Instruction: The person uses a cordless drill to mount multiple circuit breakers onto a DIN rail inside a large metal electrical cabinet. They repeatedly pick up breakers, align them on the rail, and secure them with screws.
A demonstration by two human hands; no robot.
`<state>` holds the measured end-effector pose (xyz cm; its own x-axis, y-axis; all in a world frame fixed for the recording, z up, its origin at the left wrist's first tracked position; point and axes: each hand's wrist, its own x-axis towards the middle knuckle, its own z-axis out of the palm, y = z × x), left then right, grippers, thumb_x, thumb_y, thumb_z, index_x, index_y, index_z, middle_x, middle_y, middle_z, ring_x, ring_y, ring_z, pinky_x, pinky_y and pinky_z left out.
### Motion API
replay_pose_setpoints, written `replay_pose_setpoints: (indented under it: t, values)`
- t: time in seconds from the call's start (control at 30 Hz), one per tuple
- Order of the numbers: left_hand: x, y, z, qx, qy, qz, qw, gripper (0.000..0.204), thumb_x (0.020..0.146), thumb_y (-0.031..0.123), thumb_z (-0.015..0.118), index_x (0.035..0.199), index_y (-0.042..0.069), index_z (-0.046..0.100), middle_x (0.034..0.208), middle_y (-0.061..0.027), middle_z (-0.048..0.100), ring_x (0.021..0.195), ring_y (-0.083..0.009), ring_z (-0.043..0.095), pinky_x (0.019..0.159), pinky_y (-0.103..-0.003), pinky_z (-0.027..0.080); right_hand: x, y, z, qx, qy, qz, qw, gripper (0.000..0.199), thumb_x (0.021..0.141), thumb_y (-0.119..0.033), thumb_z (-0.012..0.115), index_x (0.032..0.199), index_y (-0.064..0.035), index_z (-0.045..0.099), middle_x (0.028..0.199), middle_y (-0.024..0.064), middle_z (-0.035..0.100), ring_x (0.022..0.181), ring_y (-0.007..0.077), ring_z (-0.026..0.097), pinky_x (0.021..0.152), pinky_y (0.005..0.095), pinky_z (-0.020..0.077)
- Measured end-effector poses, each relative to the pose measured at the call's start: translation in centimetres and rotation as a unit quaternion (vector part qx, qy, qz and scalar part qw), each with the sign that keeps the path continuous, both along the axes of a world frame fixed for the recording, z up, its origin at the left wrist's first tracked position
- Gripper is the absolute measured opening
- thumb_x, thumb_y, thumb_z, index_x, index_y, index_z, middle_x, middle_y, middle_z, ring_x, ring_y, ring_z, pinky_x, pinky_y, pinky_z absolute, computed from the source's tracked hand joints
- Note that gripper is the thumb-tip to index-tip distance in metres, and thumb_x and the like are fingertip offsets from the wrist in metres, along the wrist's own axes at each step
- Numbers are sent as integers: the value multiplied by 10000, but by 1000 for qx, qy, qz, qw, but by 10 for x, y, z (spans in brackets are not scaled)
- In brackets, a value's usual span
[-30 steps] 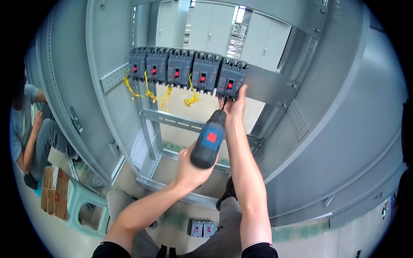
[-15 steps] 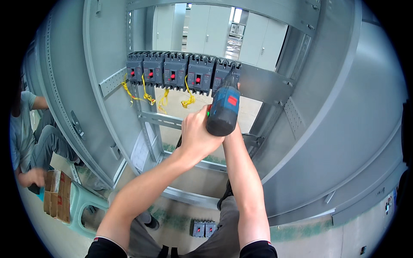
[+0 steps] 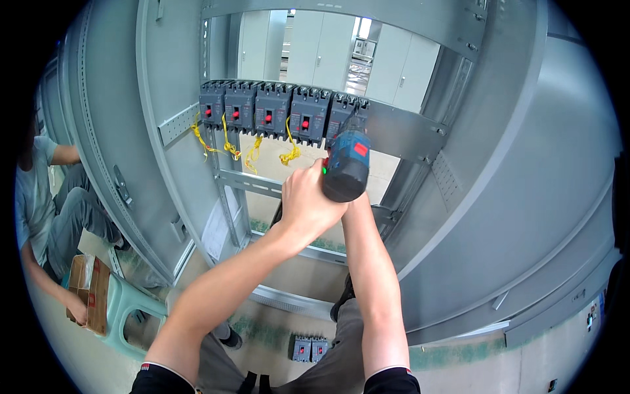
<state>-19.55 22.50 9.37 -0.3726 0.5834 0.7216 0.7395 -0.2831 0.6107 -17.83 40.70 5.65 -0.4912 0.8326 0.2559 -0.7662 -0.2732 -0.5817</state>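
A blue and black cordless drill (image 3: pixel 349 165) points away from me at the rightmost circuit breaker (image 3: pixel 336 120). My left hand (image 3: pixel 310 197) is closed round the drill's grip. My right forearm rises behind the drill, and my right hand (image 3: pixel 358 202) is mostly hidden by it, so its fingers do not show. The drill's tip lies over the breaker's upper part; contact cannot be made out. To the left, in the same row, sit more dark grey circuit breakers (image 3: pixel 272 108) with red toggles. Bundles of yellow wire (image 3: pixel 289 152) hang below them.
The grey metal cabinet frame (image 3: pixel 251 184) surrounds the row, with a side panel (image 3: pixel 502 164) on the right. Two loose breakers (image 3: pixel 310 349) lie on the floor between my legs. At left, another person reaches into a cardboard box (image 3: pixel 98 299) on a green stool (image 3: pixel 125 315).
The drill has shifted slightly right in view, and its tip appears a little lower. The other person's hand has moved down into the cardboard box.
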Motion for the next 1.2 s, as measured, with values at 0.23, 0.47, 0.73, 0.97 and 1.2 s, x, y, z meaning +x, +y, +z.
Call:
replay_pose_setpoints:
  t: [0.23,0.47,0.73,0.97,1.2]
  values:
    - [6,-5,24,-42,-49,-17,998,254,738,219,697,828,-16,662,726,-221,666,765,-414,663,712,-465,526,5,-22,21,-45,27,24,998,571,977,-539,442,1132,-5,569,994,154,670,870,275,688,748,427,605]
    - [14,-7,27,-26,-77,-12,997,306,739,284,724,834,-5,689,762,-220,680,786,-413,669,729,-458,534,9,-14,5,-47,23,-14,999,514,986,-496,465,1104,-11,589,970,132,677,860,260,683,761,410,588]
    - [16,-23,6,15,-165,-65,984,357,760,322,725,796,-31,687,740,-232,671,805,-366,692,687,-415,531,20,1,-29,-35,-68,-148,986,535,1001,-359,469,1378,14,391,1315,185,493,1166,253,532,931,395,479]
    - [-24,-184,-110,-160,-520,-196,816,203,856,209,701,916,32,622,685,-32,585,542,-122,554,511,-273,457,50,-28,-95,8,-229,-116,966,173,959,-186,508,960,-38,598,864,45,640,818,154,611,766,306,469]
    - [-113,-305,-227,-149,-671,-57,724,399,929,406,546,1049,27,515,684,-35,465,520,-136,445,489,-288,401,52,-132,-343,-172,-296,-1,940,217,937,-186,502,859,-28,629,785,80,643,706,164,596,650,306,473]
